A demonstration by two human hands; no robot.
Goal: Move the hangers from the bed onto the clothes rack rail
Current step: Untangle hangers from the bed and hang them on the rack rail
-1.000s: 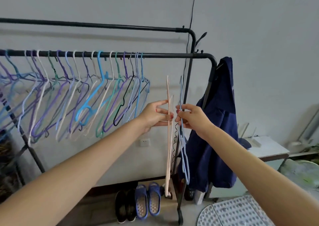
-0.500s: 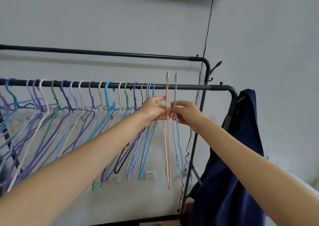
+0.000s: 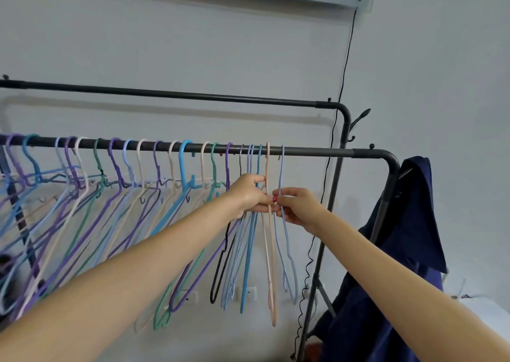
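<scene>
1. Forearms fill the near part of the view, both reaching up and forward, so the work sits ahead of you and above your elbows.

2. Your left hand [image 3: 252,194] pinches the neck of the pink hanger [image 3: 271,251], fingers curled round the thin stem just below the hook. Your right hand [image 3: 296,209] pinches the neck of the pale blue hanger [image 3: 287,254] the same way. The two hands touch at the fingertips, so neither is nearer the work than the other.

3. Both hangers hang with their long axis straight down from your hands and are seen edge-on. The pink one reaches lower than the blue one.

4. Above your hands, both hooks reach the front rail [image 3: 317,151]. They look seated over it, though the hooks are thin and you cannot be sure each has dropped fully on. This is what the next move turns on: the rail runs left to right, straight above your grip, so letting go should leave them hanging only if the hooks are truly over.

5. To the left, the row of hung hangers [image 3: 154,196] crowds the same rail, and the nearest ones brush your left hand. To the right, bare rail runs on to its bend, beside a dark blue garment [image 3: 408,251].

6. Farther back stand the rear rail [image 3: 179,95] and the wall. The bed is out of view.
</scene>
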